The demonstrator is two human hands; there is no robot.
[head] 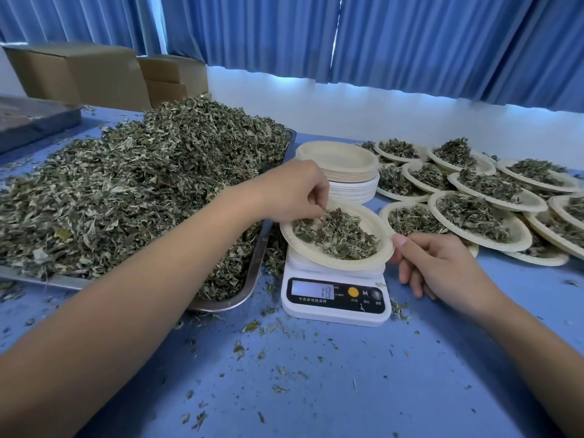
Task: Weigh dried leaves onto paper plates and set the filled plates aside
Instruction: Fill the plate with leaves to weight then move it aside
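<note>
**Q:** Where does the plate under weighing stand?

**A:** On my feed, the paper plate [316,255] sits on the white scale [331,314], near the middle of the blue table [316,390]. A mound of dried leaves [343,237] lies in it. I read the display as 18, though not with certainty.

**Q:** And the hands?

**A:** Left hand [294,191]: fingers curled downward, tips pinching a few of the dried leaves at the plate's far left rim. Right hand [437,268]: thumb on top of the plate's right rim, index finger curled beneath it, so I take the rim as pinched. Its other fingers curl loosely beside the scale.

**Q:** Surroundings?

**A:** Left of the scale, a metal tray [251,279] bears a large leaf heap [126,191], which spills over the tray's near edge. Behind the scale stands a stack of empty plates [341,162]. To the right, filled plates [480,216] overlap one another. Loose fragments dot the table. Cardboard boxes [85,71] stand at far left, with blue curtains [410,36] behind.
</note>
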